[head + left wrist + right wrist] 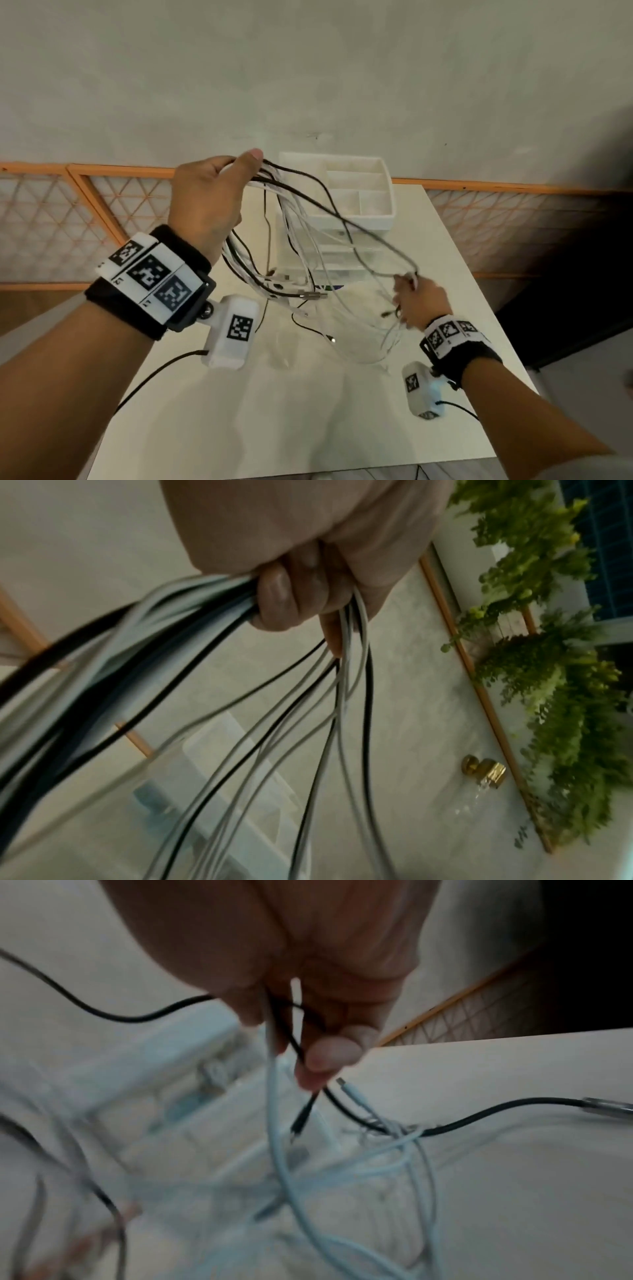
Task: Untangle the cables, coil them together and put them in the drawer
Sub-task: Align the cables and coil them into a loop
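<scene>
My left hand [209,195] is raised above the table and grips a bundle of black and white cables [294,219]; in the left wrist view the curled fingers [284,593] close round the cables [205,631], which hang in loose loops. Lower to the right, my right hand [416,301] pinches the far end of the loops; the right wrist view shows its fingertips [329,1053] holding a black and a white strand of the cables [274,1096]. Several plug ends dangle over the table. The white drawer unit [342,253] stands behind the cables, its drawers partly hidden.
A white compartment tray [383,178] sits on top of the drawer unit at the back of the white table [274,411]. An orange lattice fence [68,212] runs behind the table. Right of the table the floor is dark.
</scene>
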